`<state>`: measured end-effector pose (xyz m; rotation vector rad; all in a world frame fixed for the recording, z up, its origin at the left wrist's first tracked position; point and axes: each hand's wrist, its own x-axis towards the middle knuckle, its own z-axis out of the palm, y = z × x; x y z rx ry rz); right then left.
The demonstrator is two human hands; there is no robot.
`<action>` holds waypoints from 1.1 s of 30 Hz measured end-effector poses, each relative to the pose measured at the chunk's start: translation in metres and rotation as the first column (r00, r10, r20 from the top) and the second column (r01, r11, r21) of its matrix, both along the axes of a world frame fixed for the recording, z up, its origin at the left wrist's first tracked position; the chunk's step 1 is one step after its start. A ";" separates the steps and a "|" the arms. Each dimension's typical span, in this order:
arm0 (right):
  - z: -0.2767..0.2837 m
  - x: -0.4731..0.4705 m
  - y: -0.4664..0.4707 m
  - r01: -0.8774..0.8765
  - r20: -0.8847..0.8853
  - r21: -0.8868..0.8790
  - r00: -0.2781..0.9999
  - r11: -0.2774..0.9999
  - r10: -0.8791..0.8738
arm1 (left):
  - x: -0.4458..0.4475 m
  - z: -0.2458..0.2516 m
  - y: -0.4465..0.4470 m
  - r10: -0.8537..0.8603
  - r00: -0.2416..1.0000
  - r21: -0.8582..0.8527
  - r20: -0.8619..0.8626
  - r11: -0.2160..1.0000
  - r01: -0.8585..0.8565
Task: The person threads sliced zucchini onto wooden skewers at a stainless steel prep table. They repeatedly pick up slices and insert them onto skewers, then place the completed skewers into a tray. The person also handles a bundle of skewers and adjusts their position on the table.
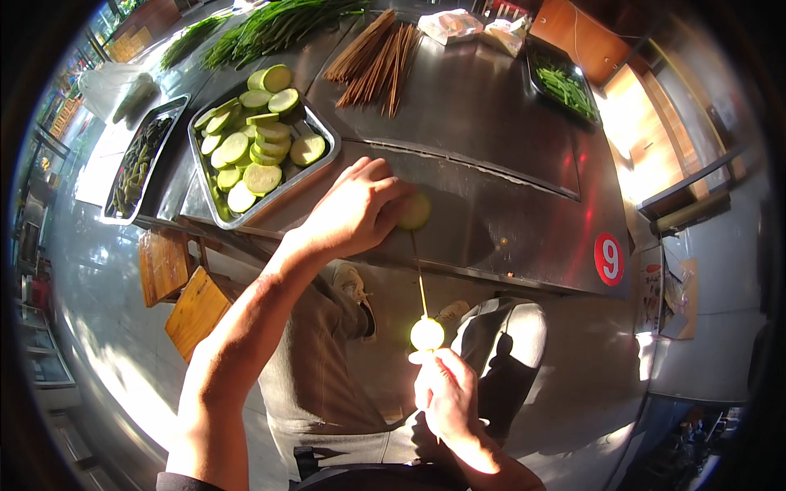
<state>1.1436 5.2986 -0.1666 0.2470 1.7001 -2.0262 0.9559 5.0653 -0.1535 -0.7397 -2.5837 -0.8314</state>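
Note:
My left hand [362, 208] pinches a round zucchini slice [415, 211] above the front part of the steel table. A thin wooden skewer [420, 270] runs from that slice down towards my lap. Its lower part is gripped by my right hand [448, 390], which is in bright sun. Just above those fingers a second zucchini slice [427, 334] sits on the skewer, with another pale slice [421, 356] edge-on beneath it. Whether the skewer's tip has entered the upper slice is hidden. Left of my left hand, a metal tray [325, 132] holds many zucchini slices [263, 178].
Bundled brown skewers [374, 67] lie on the steel table [466, 110]. A narrow tray [184, 104] of dark green vegetables stands left. Long green stalks [264, 30], plastic packs [450, 26] and a tray of green pieces [565, 89] lie farther back. Wooden stools [196, 310] stand below left.

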 end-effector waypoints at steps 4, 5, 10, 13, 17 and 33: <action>0.004 -0.015 -0.005 0.093 0.107 -0.113 0.991 0.989 -0.081 | -0.002 0.002 -0.001 -0.047 0.999 0.069 0.013 0.997 0.046; 0.005 -0.020 -0.006 0.140 0.160 -0.179 0.981 0.974 -0.112 | -0.002 0.002 -0.001 -0.063 0.998 0.064 -0.002 0.996 0.063; 0.016 -0.027 -0.017 0.071 0.173 -0.042 0.983 0.997 -0.063 | -0.004 0.002 -0.002 -0.082 0.997 0.077 0.003 0.994 0.081; 0.021 -0.040 -0.022 0.194 0.235 -0.121 0.958 0.973 -0.162 | -0.002 0.003 -0.002 -0.101 0.995 0.060 0.018 0.993 0.100; 0.018 -0.064 -0.029 0.104 0.200 -0.116 0.977 0.988 -0.079 | -0.003 0.004 -0.003 -0.108 0.994 0.074 0.024 0.992 0.105; -0.016 -0.058 -0.018 -0.064 -0.056 -0.328 0.997 0.942 0.048 | 0.020 0.009 -0.013 -0.045 0.929 0.875 0.368 0.355 -0.330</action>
